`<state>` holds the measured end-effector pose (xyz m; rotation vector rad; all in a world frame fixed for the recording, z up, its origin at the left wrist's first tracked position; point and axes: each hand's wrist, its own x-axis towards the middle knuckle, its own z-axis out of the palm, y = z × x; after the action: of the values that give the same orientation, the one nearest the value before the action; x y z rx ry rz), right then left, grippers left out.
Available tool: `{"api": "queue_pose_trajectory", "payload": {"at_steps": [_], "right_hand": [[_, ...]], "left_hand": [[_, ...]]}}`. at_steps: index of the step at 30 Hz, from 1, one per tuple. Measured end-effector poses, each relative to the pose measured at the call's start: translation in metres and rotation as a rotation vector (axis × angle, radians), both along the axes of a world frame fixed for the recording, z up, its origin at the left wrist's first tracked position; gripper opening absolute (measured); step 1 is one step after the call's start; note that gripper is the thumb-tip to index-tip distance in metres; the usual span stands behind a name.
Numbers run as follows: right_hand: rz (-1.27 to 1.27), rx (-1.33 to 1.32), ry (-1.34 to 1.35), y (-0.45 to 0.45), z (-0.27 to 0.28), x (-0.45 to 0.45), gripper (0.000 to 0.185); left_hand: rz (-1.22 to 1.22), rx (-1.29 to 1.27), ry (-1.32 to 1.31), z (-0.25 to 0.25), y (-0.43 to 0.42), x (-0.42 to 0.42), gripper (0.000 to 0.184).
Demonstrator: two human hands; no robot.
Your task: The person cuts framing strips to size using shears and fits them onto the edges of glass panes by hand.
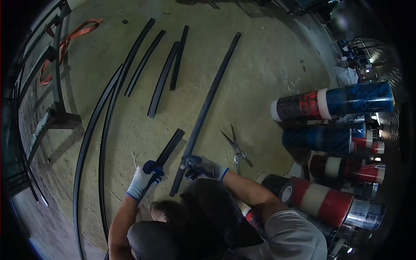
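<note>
Short dark strip (172, 144) gripped by gloved left hand (146, 175), just left of long strip (212, 96). Long strip overlapped near lower end by gloved right hand (199, 168), fingers curled; whether strip pinched, cannot be told. Room for moving offered by floor (260, 78) between long strip's right edge and wrapped rolls (359, 99), shared with shears (239, 154), blades spread.

In the middle are two gloved hands (145, 177) (201, 168), seven dark strips (211, 97) and one pair of shears (239, 153).
</note>
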<state>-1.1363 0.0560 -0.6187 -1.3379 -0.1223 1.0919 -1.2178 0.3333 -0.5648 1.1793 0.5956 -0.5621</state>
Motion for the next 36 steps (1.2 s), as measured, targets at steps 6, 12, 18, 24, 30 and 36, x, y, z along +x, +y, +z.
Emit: {"api": "queue_pose_trajectory", "payload": {"at_steps": [6,12,18,24,30,36], "right_hand": [[-0.423,-0.023,0.133,0.084,0.072,0.091,0.033],[-0.749,-0.078,-0.248,-0.018,0.089,0.309,0.015],[-0.561,-0.102,0.08,0.029,0.03,0.196,0.024],[-0.58,-0.145,-0.004,0.079,-0.016,0.205,0.021],[-0.712,-0.319,-0.145,0.059,-0.023,0.257,0.024],[-0.361,-0.905,-0.739,-0.074,-0.067,0.158,0.041]], "left_hand": [[-0.022,-0.081,-0.185,0.032,-0.006,0.04,0.019],[-0.341,0.594,-0.004,0.02,0.054,-0.167,0.019],[-0.347,0.712,0.089,0.0,0.033,-0.174,0.019],[-0.285,0.695,0.091,-0.003,0.028,-0.143,0.019],[-0.342,0.642,0.311,-0.026,0.006,-0.219,0.019],[-0.326,0.562,0.395,-0.059,-0.011,-0.175,0.019]]}}
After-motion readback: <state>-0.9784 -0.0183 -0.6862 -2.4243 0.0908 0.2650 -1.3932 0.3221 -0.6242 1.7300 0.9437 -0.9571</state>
